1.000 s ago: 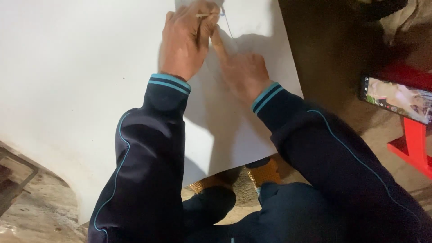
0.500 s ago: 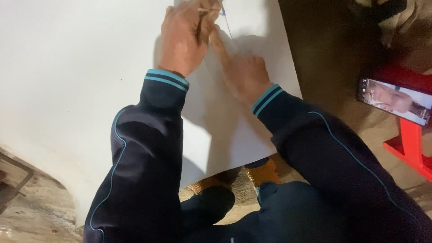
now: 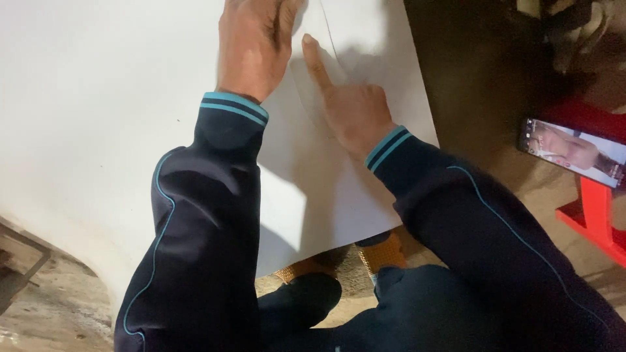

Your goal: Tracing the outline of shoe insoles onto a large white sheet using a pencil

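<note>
My left hand [image 3: 251, 49] lies flat on the big white sheet [image 3: 117, 111] in front of me — my right hand [image 3: 349, 107] rests on it too, one finger pointing, holding nothing.

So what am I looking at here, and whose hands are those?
These are a person's own two hands, seen from a camera worn on their head that looks down. That is why you see arms in dark sleeves with light blue cuffs reaching away from you.

The left hand lies on a big white sheet spread out in front of them. Its fingertips run off the top of the picture, so I cannot tell whether it holds anything. The right hand rests on the sheet too, one finger stretched out beside a thin line.

On the right, a phone with a lit screen lies next to something red. Below, the person's knees and orange sandals peek out.
</note>
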